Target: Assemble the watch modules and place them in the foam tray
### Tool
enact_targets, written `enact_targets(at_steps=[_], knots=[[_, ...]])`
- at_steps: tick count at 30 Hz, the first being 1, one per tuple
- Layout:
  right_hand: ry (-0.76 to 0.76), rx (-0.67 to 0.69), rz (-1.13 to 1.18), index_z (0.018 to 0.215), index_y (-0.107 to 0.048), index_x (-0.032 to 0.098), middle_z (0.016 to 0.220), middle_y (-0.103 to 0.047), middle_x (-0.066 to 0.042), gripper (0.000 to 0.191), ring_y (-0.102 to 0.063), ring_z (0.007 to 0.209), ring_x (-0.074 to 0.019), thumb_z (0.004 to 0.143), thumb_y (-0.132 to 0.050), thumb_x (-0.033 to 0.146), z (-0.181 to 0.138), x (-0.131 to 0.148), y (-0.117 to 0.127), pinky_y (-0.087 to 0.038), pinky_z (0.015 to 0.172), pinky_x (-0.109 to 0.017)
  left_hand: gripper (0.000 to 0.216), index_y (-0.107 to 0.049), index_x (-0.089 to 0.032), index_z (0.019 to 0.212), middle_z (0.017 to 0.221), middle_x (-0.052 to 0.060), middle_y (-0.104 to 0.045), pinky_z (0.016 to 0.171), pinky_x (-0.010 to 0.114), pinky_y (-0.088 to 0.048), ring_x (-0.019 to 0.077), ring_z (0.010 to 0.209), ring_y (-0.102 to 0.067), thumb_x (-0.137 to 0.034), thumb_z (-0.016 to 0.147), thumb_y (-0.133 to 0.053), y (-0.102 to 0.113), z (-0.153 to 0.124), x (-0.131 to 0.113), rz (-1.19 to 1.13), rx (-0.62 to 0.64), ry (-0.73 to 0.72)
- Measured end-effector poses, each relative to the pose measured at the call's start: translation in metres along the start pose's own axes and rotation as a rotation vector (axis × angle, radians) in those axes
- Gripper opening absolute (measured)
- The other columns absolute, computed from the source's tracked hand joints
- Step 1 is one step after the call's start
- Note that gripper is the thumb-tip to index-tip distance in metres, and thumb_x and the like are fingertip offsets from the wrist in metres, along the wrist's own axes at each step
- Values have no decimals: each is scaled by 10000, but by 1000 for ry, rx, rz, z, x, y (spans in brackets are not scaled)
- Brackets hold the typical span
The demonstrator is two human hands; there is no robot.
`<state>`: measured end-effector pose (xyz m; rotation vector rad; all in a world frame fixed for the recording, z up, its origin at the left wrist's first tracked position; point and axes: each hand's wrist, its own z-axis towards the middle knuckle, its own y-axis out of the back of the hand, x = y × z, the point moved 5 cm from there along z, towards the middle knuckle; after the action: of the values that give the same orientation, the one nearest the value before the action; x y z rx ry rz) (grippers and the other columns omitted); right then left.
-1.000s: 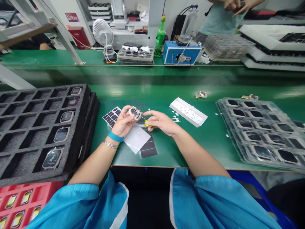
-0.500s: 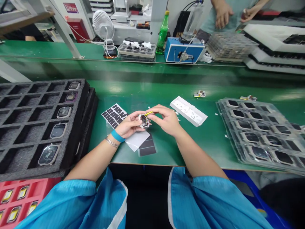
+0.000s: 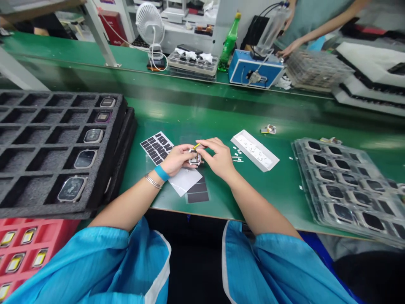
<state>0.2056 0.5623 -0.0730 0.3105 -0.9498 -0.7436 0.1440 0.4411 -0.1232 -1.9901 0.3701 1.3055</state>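
My left hand [image 3: 175,160] is closed around an opened smartwatch case [image 3: 195,159], with its inner parts facing up. At the upper edge of the case, a small flat yellow piece [image 3: 197,146], possibly a battery, is pinched by the fingertips of my right hand [image 3: 220,158]. Whether that piece is joined to the case I cannot tell. Beneath my hands lie a sheet of black stickers [image 3: 155,147], a white backing sheet [image 3: 185,181] and a dark sticker sheet [image 3: 198,192].
A white box lid [image 3: 268,164] with tiny pieces lies to the right. Clear trays of watch screens [image 3: 335,192] stand farther right. On the left are a grey foam tray [image 3: 91,181] with watches and a red tray [image 3: 65,236]. A co-worker's hand [image 3: 289,48] is across the bench.
The view has tilted slightly. My hands keep hold of the watch case and yellow piece, with the case turned a little. The co-worker's hand has come down towards the stacked clear trays.
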Motion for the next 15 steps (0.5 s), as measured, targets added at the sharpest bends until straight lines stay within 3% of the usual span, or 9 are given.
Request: enact_targets(at_steps=[5,8,11,15], knots=[[-143,68,152,1143,-674,243,968,-735,-28,311,-661,918,-188,837,-640,282,26,-17,-22,-524,881,-373,165,-610,-135,831,716,37,-677,534,251,-559,163,633,-679,-149,685,-687,16,2,-13,-29,-154,-30],[-229,106,211,1082,-686,200,988,-730,-45,269,-671,916,-182,834,-624,282,52,-32,-40,-531,849,-337,97,-587,-138,787,724,43,-693,615,276,-566,155,662,-681,-134,699,-627,45,2,-33,-105,-373,-146],[-196,293,92,866,-720,169,910,-723,-49,117,-661,858,-179,813,-622,207,70,-37,-67,-521,836,-340,61,-572,-146,757,718,34,-693,681,303,-565,144,698,-666,-131,701,-590,77,-1,-47,-176,-597,-255],[-28,527,-76,760,-724,175,875,-682,-45,130,-629,856,-169,750,-632,82,73,-35,-100,-500,868,-355,72,-572,-155,726,732,34,-694,736,358,-558,154,717,-644,-134,662,-595,89,1,-48,-191,-617,-198]])
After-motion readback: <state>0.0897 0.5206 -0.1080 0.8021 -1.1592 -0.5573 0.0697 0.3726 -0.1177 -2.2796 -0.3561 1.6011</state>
